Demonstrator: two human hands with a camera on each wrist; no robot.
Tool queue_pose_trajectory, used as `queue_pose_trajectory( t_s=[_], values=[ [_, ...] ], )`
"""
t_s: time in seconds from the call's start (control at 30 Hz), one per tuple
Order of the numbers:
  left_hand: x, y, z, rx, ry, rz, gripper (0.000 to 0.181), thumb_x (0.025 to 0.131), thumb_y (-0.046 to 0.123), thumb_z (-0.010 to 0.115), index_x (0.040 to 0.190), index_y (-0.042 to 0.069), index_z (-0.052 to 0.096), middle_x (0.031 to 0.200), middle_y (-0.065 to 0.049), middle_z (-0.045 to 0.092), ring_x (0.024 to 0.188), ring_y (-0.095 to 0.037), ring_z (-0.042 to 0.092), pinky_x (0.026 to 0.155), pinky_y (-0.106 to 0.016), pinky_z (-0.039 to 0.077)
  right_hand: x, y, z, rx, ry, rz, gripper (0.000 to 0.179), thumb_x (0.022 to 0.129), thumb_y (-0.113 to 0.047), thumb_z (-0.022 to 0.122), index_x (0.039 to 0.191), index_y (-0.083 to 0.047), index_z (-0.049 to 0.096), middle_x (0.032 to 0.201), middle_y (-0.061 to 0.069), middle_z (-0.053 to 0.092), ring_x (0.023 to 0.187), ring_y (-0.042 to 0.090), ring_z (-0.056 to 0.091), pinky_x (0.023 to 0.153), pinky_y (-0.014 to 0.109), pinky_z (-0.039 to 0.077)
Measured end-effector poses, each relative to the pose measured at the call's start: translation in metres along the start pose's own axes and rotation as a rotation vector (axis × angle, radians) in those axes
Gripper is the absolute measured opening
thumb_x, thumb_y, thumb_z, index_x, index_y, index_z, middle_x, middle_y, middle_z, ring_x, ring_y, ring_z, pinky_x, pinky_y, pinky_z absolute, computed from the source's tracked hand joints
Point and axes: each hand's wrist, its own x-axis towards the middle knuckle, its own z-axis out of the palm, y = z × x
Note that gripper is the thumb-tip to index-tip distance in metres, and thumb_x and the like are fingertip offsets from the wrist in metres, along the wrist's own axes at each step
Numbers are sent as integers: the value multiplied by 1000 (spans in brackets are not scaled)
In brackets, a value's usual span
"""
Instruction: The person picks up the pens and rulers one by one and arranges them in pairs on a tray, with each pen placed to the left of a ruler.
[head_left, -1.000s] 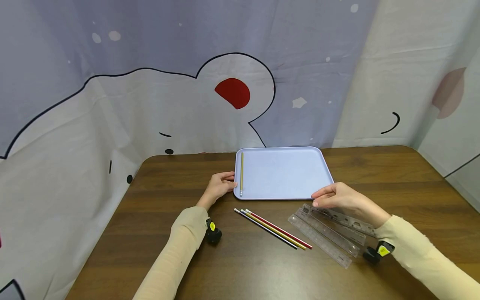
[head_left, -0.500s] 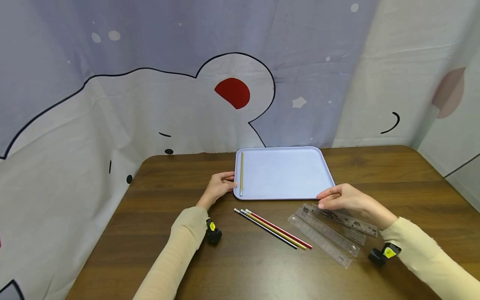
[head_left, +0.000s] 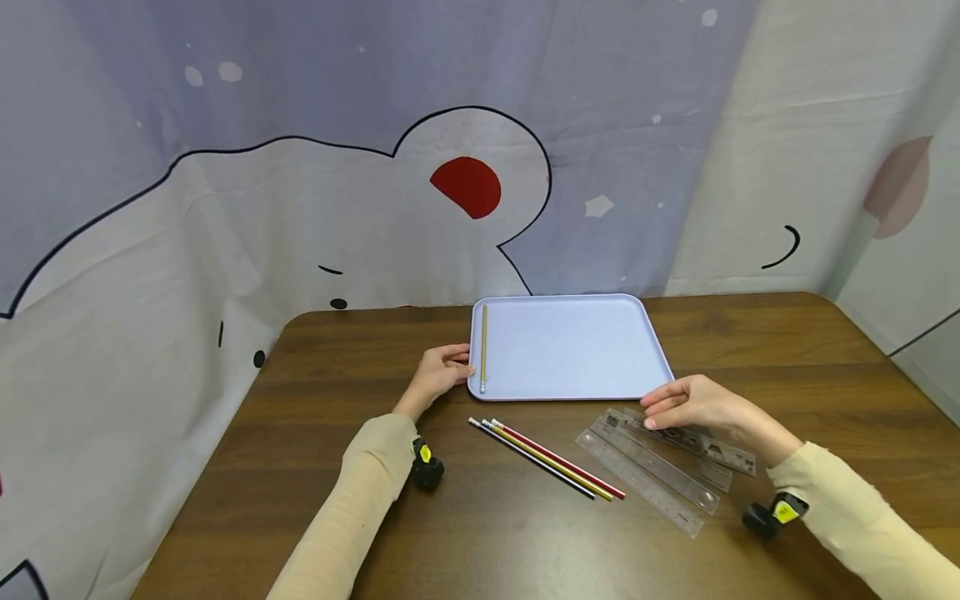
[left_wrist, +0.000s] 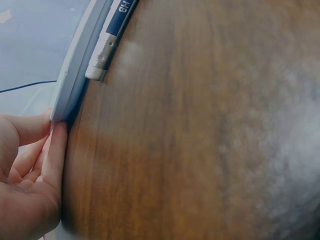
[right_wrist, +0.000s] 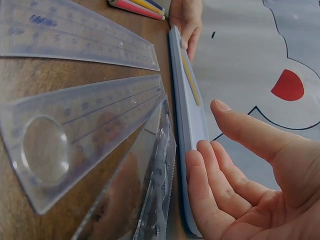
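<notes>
A pale lavender tray (head_left: 573, 350) lies at the back of the table with a yellow pencil (head_left: 483, 346) along its left side. My left hand (head_left: 435, 375) pinches the tray's left edge; in the left wrist view the thumb is at the rim (left_wrist: 75, 65) and a finger is below it. At the tray's front right corner is my right hand (head_left: 693, 404), its thumb apart from the fingers. In the right wrist view, those fingers (right_wrist: 197, 175) overlap the tray's edge; whether they touch it I cannot tell. Under this hand lie several clear rulers (head_left: 639, 485).
Three pencils lie side by side in front of the tray: a dark one (head_left: 532, 459), a yellow one (head_left: 549, 460) and a red one (head_left: 566, 462). A printed curtain (head_left: 360, 217) hangs behind the wooden table (head_left: 480, 542).
My right hand has slid right along the tray's front edge to its corner, and its thumb has come away from the rim. The left hand, pencils and rulers have stayed put.
</notes>
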Motion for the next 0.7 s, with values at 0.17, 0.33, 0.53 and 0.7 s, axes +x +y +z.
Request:
queue_pose_trajectory(
  t_s=[0.17, 0.33, 0.53, 0.7],
  values=[
    [0, 0, 0, 0, -3, 8, 48, 86, -9, 63, 133, -8, 52, 124, -28, 58, 88, -13, 63, 85, -33, 58, -2, 3, 0, -35, 17, 12, 53, 84, -18, 75, 121, 16, 56, 106, 17, 72, 85, 2, 67, 76, 17, 54],
    [-1, 1, 0, 0, -1, 4, 48, 86, -8, 63, 132, -7, 52, 124, -27, 58, 88, -13, 62, 84, -33, 58, -5, 6, -3, -37, 24, 3, 53, 83, -17, 75, 120, 17, 56, 105, 18, 72, 85, 2, 67, 77, 16, 53],
    [0, 0, 0, 15, -5, 2, 48, 87, -7, 63, 133, -6, 52, 125, -27, 58, 91, -15, 63, 85, -34, 58, -10, 10, -7, -41, 31, -10, 53, 83, -16, 75, 119, 18, 56, 106, 21, 71, 84, 1, 67, 76, 16, 54],
    [0, 0, -1, 21, -7, 2, 48, 87, -5, 64, 134, -5, 52, 127, -26, 57, 95, -18, 64, 86, -34, 58, -15, 12, -10, -73, 38, -11, 52, 83, -18, 75, 119, 15, 58, 108, 21, 70, 86, 1, 66, 77, 15, 52]
  ],
)
